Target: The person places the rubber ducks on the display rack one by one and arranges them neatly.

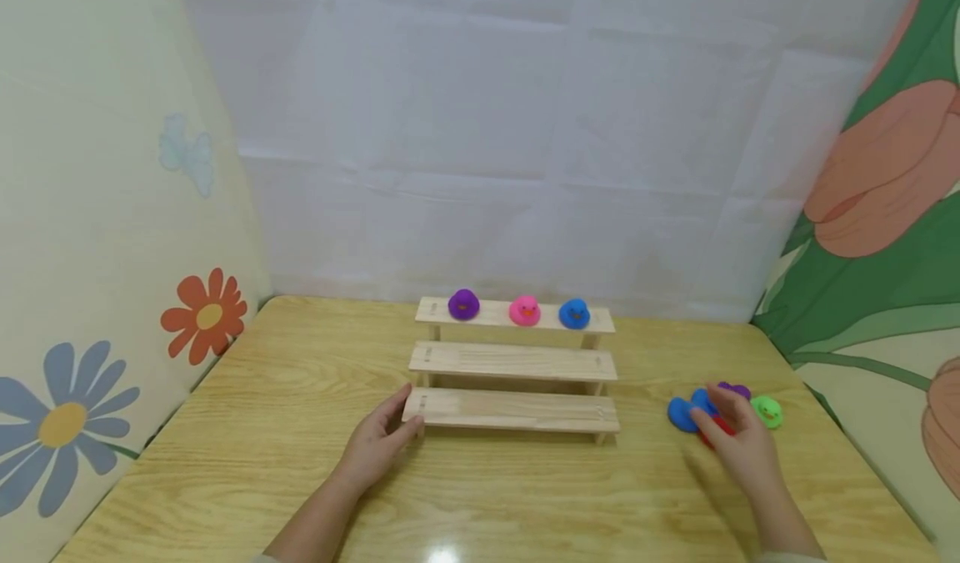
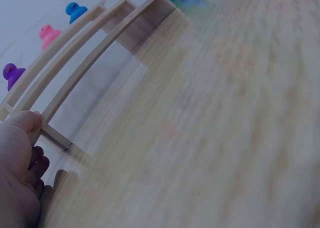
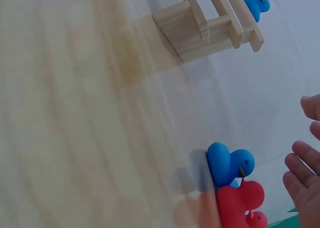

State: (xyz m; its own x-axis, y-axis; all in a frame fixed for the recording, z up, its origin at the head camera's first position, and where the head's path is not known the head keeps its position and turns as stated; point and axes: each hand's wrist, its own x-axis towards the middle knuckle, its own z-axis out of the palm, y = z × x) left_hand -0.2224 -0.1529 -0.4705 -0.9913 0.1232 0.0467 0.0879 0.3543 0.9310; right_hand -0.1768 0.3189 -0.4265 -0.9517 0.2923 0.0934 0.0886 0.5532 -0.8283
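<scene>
A three-step wooden stand [image 1: 513, 410] stands on the table, and my left hand [image 1: 375, 448] grips the left end of its lowest step. The thumb lies on the plank's end in the left wrist view. On the top step sit a purple duck [image 1: 463, 305], a pink duck [image 1: 525, 311] and a blue duck [image 1: 574, 314]. My right hand [image 1: 750, 450] hovers at a cluster of toy ducks, its fingers apart with nothing between them. A blue duck [image 3: 227, 164] and a red duck [image 3: 235, 204] show beside it in the right wrist view. The hand partly hides the cluster in the head view.
A green duck [image 1: 767, 411] and a purple duck [image 1: 739, 390] lie at the cluster's far side. The wood-grain table [image 1: 300, 379] meets a white cloth [image 1: 487, 129] at the back. Flower-patterned panels flank it left and right.
</scene>
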